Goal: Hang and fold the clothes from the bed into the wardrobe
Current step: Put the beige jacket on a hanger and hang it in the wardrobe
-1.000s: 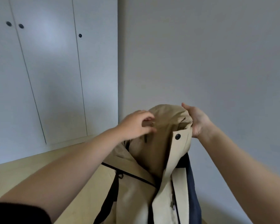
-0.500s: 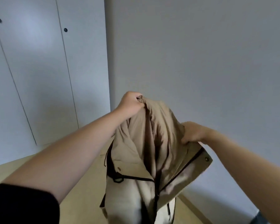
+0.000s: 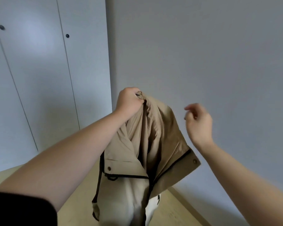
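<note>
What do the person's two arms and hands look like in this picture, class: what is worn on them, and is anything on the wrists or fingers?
The left arm is bare from a black short sleeve at the upper arm down to the left hand. The right arm shows no sleeve in view. The right hand is bare too. No gloves, watch, bracelet or rings are visible.

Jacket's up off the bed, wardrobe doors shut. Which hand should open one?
Right hand: it holds nothing, while the left hand alone grips the jacket. The wardrobe stands leftward, so it must cross.
</note>
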Available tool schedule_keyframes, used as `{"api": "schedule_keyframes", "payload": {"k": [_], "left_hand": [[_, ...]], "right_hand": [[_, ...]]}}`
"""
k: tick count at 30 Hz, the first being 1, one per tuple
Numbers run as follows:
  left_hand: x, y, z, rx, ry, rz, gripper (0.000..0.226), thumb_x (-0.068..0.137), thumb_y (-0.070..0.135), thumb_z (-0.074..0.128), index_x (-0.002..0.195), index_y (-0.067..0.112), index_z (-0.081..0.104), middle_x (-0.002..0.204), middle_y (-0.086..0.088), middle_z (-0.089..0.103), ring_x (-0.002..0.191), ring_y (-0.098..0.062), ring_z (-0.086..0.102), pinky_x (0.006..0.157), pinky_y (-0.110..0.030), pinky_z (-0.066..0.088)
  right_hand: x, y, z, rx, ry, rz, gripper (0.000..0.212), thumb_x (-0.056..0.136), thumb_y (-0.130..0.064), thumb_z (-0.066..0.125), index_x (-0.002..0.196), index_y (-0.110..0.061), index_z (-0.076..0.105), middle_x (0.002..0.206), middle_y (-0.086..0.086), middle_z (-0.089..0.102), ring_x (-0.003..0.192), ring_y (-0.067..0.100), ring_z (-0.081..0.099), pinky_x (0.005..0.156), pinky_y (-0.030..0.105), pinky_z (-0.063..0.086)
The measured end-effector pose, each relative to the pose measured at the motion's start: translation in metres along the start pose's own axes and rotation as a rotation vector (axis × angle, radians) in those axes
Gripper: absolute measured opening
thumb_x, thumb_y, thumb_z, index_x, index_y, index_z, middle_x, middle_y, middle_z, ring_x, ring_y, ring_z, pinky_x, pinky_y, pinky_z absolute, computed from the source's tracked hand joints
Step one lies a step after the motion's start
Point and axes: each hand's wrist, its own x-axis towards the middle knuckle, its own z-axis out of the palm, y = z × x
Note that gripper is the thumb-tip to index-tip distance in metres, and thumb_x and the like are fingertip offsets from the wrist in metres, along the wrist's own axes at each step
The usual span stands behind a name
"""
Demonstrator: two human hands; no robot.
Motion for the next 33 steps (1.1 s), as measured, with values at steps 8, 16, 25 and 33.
{"api": "schedule_keyframes", "payload": {"k": [8, 16, 25, 33], "left_hand": [[-0.009, 0.016, 0.023, -0.066, -0.196, 0.083, 0.005, 0.063, -0.011, 0.054, 0.067, -0.012, 0.055, 0.065, -0.011, 0.042, 0.066, -0.015, 0.036, 0.058, -0.027, 0.025], [-0.016, -0.008, 0.010, 0.120, -0.610, -0.012, 0.021, 0.069, 0.014, 0.080, 0.081, 0.011, 0.063, 0.066, 0.007, 0.051, 0.057, -0.004, 0.045, 0.055, -0.017, 0.038], [-0.044, -0.040, 0.003, 0.797, -0.367, -0.016, 0.022, 0.074, 0.001, 0.052, 0.082, 0.020, 0.060, 0.088, -0.003, 0.057, 0.083, -0.029, 0.059, 0.060, -0.026, 0.035], [0.004, -0.015, -0.011, 0.722, 0.175, 0.079, 0.044, 0.078, 0.000, 0.056, 0.119, 0.017, 0.056, 0.109, -0.010, 0.050, 0.096, -0.030, 0.054, 0.062, -0.032, 0.034]], "right_hand": [[-0.011, 0.002, 0.044, -0.251, -0.574, 0.177, 0.048, 0.077, -0.031, 0.074, 0.111, -0.012, 0.046, 0.105, -0.002, 0.048, 0.094, 0.018, 0.051, 0.077, 0.029, 0.041], [-0.004, 0.014, 0.026, -0.528, -0.411, 0.153, 0.017, 0.078, -0.013, 0.058, 0.064, -0.012, 0.049, 0.071, 0.014, 0.061, 0.079, 0.036, 0.061, 0.059, 0.027, 0.036], [0.001, 0.004, 0.019, -0.891, -0.425, -0.156, 0.028, 0.081, -0.002, 0.049, 0.108, -0.011, 0.049, 0.090, 0.011, 0.062, 0.086, 0.034, 0.060, 0.062, 0.031, 0.037], [0.061, -0.037, -0.006, -0.838, 0.081, -0.340, 0.040, 0.071, 0.003, 0.044, 0.110, -0.007, 0.049, 0.049, -0.001, 0.036, 0.043, 0.026, 0.040, 0.045, 0.024, 0.023]]}}
